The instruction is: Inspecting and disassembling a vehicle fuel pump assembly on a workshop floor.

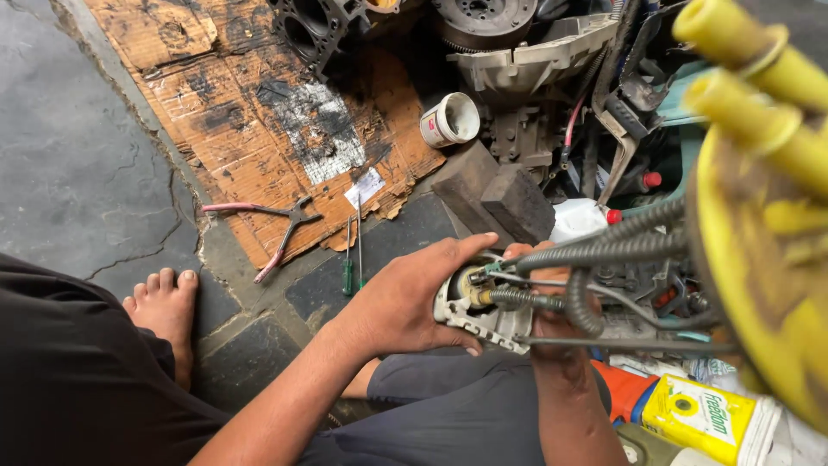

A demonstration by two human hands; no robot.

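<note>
Down low, seen from the head camera:
Left hand [405, 302]: curled around the near side of a pale metal pump assembly [483, 304], thumb laid along its top edge, fingers wrapped under its toothed lower rim; closed on it firmly.
Right hand [552, 321]: behind the assembly, mostly hidden; fingertips show above it at the corrugated hoses [604, 250]; it seems to grip the far side, though how tightly cannot be told.
Assembly: held above the person's lap, between both hands; grey ribbed hoses run from it up to a yellow housing [768, 259] at the right edge.
Floor, left: pink-handled pliers [272, 229] on worn cardboard [259, 112]; a green-handled screwdriver [348, 259] just beside the cardboard's edge.
Farther off: a white cup [450, 121] lying on its side; dark blocks [500, 198] near it.
Bare foot [166, 306]: on the stone floor, well left of the hands.
</note>
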